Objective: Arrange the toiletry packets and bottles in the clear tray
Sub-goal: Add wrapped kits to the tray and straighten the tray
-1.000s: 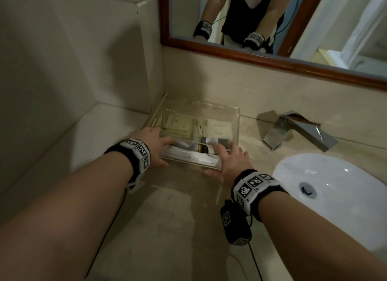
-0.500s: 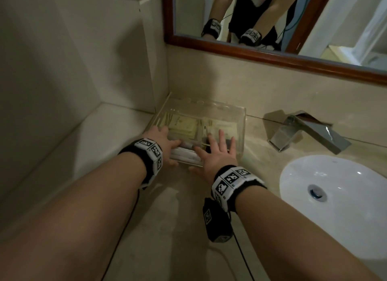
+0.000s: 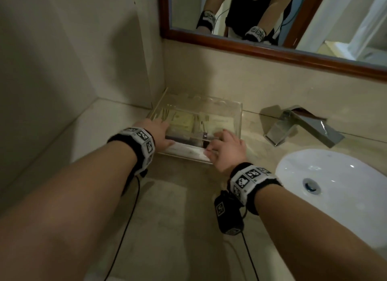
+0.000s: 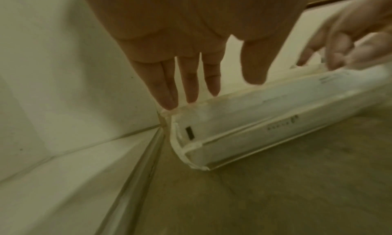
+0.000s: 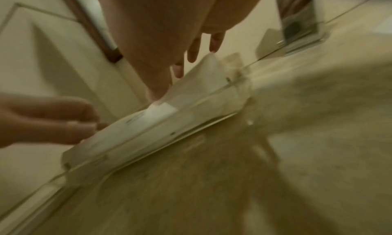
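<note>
Resting in the clear tray (image 3: pixel 228 107), packets (image 3: pixel 183 121) lie beyond both grips: left hand (image 3: pixel 159 132) flat, fingers straight; right hand (image 3: pixel 227 149) loosely spread on the near rim.

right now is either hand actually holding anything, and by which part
Neither grips anything. The left hand rests straight fingers on the clear tray's near-left corner; the right hand touches its front edge.

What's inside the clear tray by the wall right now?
Inside the clear tray lie flat beige packets, thin sticks, a long white packet in front and dark bottles. The left hand and right hand cover the rest.
</note>
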The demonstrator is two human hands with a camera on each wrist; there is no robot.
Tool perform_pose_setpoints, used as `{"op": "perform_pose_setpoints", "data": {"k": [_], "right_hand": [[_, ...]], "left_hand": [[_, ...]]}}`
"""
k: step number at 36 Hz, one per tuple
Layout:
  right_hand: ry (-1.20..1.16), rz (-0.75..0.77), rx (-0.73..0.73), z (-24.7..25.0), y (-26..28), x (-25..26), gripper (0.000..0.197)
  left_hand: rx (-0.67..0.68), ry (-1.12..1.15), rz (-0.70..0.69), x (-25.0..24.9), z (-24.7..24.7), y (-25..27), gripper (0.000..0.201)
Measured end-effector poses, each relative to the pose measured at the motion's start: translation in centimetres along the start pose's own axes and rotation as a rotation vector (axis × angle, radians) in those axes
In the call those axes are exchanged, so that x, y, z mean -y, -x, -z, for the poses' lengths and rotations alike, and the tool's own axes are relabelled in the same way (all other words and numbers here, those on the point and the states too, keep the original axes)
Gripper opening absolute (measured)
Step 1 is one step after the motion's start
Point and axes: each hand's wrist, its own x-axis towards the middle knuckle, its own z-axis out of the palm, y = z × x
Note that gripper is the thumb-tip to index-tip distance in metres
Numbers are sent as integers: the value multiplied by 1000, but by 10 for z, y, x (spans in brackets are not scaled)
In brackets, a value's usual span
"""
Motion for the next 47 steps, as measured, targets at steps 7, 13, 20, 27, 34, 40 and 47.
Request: {"op": "perform_pose_setpoints", "data": {"k": [7,13,20,27,34,40,47], "right_hand": [[-113,-191,-82,-4,8,-28,24],[-399,-451,-112,-9,-3,-22,53],[-481,-512,-122,-14,-11,-18,54],[-96,-71,-36,2,6,-18,40],[63,96,117,-4,8,-31,29],[91,32,116,-9,5,-25,29],[167,-65,157,-4,0,-18,51]], "left_hand": [[-47,-39,-50,5,0,-2,31],[-30,116,-33,13,-4,-5,90],[24,-83,-52,7,-5,-6,95],[-5,-149,-38,-4,-9,-2,97],[-47,-106,-22,-8,-4,0,70],[-55,-108,-5,-8,-3,-2,63],[-82,-89,27,-10,-3,-5,64]]}}
